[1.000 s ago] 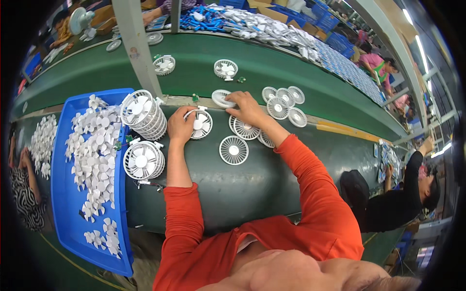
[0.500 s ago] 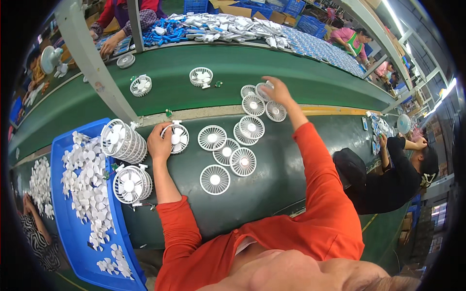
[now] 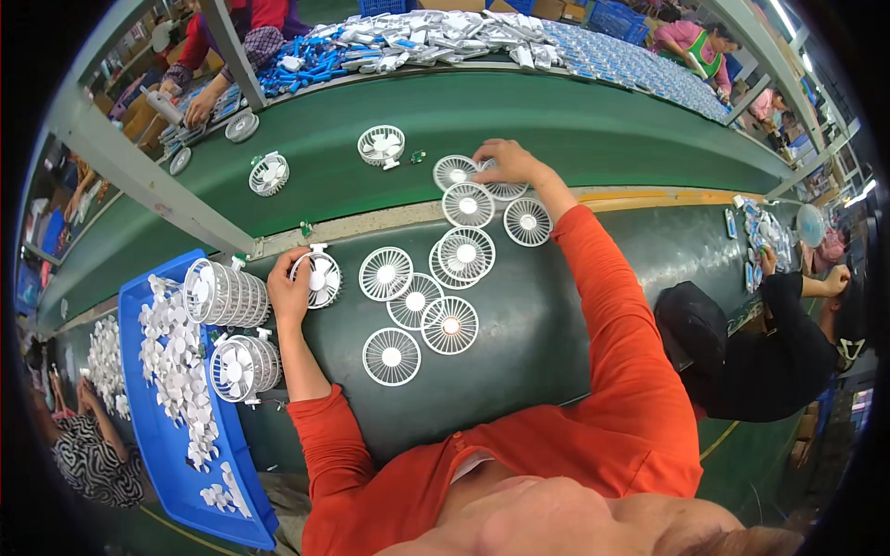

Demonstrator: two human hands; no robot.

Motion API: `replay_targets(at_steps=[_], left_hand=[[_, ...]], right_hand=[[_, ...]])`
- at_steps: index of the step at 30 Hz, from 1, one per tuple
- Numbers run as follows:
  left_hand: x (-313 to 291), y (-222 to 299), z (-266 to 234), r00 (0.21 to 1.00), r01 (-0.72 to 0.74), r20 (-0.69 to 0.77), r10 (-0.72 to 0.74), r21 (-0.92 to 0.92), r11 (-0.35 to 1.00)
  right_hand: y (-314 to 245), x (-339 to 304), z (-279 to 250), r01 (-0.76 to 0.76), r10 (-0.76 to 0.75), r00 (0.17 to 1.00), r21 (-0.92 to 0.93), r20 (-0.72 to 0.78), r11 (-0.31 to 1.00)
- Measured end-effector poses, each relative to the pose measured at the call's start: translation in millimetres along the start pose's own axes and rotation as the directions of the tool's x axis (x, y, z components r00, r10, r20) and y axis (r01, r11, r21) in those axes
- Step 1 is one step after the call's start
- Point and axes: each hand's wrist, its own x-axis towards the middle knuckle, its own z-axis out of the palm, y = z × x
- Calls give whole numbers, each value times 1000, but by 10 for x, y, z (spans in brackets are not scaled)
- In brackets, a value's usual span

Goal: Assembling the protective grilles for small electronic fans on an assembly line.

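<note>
My left hand (image 3: pixel 290 289) is closed around the left side of a white fan housing (image 3: pixel 322 281) with blades inside, on the near dark green surface. Farther off to the right, my right hand (image 3: pixel 513 163) pinches the edge of a round white fan grille (image 3: pixel 455 173). Beneath its palm lies another grille (image 3: pixel 505 191), partly covered. More grilles lie close by, one (image 3: pixel 468 204) just nearer and one (image 3: pixel 527 222) beside my wrist. Several others, including a loose grille (image 3: pixel 391 357), spread over the near surface between my arms, some overlapping.
A blue tray (image 3: pixel 262 533) of white fan blades stands at left. Beside it are a tall stack of fan housings (image 3: pixel 227 293) and a shorter stack (image 3: pixel 244 368). Two housings, one here (image 3: pixel 381 145), sit on the green belt (image 3: pixel 593 125). A metal post (image 3: pixel 148 171) rises at left. Co-workers sit around.
My right hand has shifted left, and the grille at its fingertips has come out farther from the cluster. My left hand stays on the fan housing. The whole view has turned slightly.
</note>
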Motion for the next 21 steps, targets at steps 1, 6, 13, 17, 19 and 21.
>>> replay_targets(at_steps=[1,6,13,17,19,21], left_hand=[[-21,43,-16,1000,17,3,-17,-9,1000],[-4,304,96,987,-154,-15,163,252,956],[529,1018,672,916,-386,68,395,416,823],[1167,1097,1392,840,-542,258,477,367,756],[1413,1163,1724,816,-569,356,455,353,743],[1677,1087,1962,785,-598,443,433,358,717]], right_hand=[[-90,-45,0,17,-17,1000,2,18,1000],[-489,-357,-347,89,-106,991,-188,-83,978],[-652,-92,-251,23,-21,994,19,-111,1000],[-941,93,-266,-93,99,994,-150,38,984],[-1062,90,-257,-79,95,994,-219,63,973],[-1116,117,-209,-43,60,996,-238,66,970]])
